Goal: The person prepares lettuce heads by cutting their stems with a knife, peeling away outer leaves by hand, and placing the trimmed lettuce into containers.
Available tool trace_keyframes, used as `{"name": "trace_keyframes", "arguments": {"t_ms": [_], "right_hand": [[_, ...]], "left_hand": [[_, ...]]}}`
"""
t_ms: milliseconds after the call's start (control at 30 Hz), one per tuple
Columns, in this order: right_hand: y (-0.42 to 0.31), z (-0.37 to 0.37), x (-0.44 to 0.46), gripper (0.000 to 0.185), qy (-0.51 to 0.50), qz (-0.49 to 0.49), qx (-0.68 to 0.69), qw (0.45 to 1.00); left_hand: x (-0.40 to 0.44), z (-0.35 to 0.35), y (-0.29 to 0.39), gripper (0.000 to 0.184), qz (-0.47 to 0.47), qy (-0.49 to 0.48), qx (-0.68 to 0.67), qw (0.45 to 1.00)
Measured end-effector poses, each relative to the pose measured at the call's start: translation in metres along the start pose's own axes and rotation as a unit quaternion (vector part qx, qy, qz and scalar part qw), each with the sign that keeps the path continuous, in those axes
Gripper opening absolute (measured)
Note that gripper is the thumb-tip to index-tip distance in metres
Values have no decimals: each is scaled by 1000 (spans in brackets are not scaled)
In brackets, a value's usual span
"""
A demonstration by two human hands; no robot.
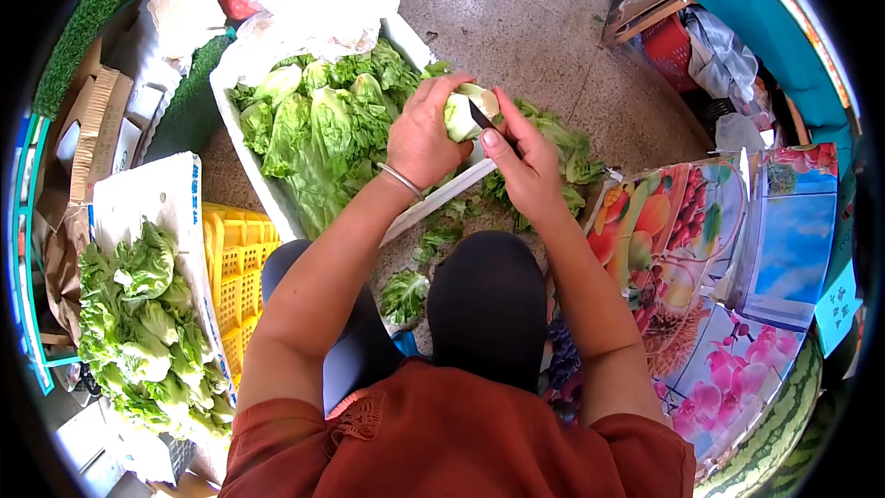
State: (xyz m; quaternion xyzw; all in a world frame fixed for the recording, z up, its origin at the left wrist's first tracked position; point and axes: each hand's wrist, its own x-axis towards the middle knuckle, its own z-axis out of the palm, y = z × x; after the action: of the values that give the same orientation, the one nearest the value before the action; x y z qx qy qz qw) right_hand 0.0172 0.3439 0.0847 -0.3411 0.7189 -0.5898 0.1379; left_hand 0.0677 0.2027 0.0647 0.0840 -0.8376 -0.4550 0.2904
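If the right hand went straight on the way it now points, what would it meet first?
Probably the lettuce held in the left hand. The knife in the right hand overlaps it in this view, though depth and contact are unclear.

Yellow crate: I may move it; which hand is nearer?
Left. The left hand is forward and right of the yellow crate; the right hand is farther right.

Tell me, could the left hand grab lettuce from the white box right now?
Probably not without letting go: the left hand holds a pale green vegetable. Otherwise the way looks free, as lettuce lies uncovered close by in the white box.
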Motion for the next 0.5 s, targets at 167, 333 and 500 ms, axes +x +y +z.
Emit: {"name": "trace_keyframes", "arguments": {"t_ms": [167,333,500], "right_hand": [[2,-1,1,47,16,5,-2,1000],[17,-12,-8,38,25,28,83,996],[55,-36,-34,34,155,218,192,944]], "left_hand": [[-1,2,3,55,-10,-28,35,999],[-6,4,7,54,7,-50,45,998],[-13,8,12,59,26,-73,-11,997]]}}
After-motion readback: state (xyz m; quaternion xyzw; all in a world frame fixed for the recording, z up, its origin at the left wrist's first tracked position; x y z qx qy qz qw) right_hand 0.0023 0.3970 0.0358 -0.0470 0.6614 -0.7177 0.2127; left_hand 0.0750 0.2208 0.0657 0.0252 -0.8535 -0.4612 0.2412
